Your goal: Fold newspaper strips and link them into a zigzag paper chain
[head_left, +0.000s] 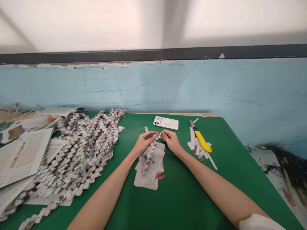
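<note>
Between both hands — left (pixel 144 140), right (pixel 170 140) — small folded paper strip (pixel 157 136), pinched by fingertips

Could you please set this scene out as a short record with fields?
surface: green table top
left hand: pinches a small folded newspaper link at the end of a short chain
right hand: grips the same link from the other side
under hands: stack of cut newspaper slips
left side: large heap of woven folded-paper chain, open newspaper sheets
right side: yellow utility knife lying on white paper strips
behind hands: white phone, lying flat
</note>
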A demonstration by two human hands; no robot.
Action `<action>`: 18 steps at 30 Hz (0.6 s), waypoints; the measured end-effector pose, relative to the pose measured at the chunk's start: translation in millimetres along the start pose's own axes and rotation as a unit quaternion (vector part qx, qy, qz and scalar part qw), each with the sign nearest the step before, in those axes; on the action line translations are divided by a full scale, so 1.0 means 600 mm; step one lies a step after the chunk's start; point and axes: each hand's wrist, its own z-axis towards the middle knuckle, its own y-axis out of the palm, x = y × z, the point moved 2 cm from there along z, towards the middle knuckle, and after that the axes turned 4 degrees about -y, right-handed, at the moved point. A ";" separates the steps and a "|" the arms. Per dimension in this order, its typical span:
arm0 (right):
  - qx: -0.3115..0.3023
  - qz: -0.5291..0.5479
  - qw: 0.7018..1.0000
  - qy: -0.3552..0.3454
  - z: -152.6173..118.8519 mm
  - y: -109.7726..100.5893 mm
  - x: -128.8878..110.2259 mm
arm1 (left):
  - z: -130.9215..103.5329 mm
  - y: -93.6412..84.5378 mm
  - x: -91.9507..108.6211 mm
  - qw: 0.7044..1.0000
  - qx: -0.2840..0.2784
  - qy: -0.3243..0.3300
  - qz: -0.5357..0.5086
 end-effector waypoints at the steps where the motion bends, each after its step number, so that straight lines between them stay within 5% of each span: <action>1: 0.002 -0.006 1.000 -0.003 0.000 0.000 -0.002 | 0.000 0.000 -0.001 1.000 -0.006 0.000 0.000; 18: 0.048 -0.136 0.988 -0.049 -0.007 0.004 -0.001 | 0.003 0.003 -0.006 1.000 -0.022 0.000 -0.009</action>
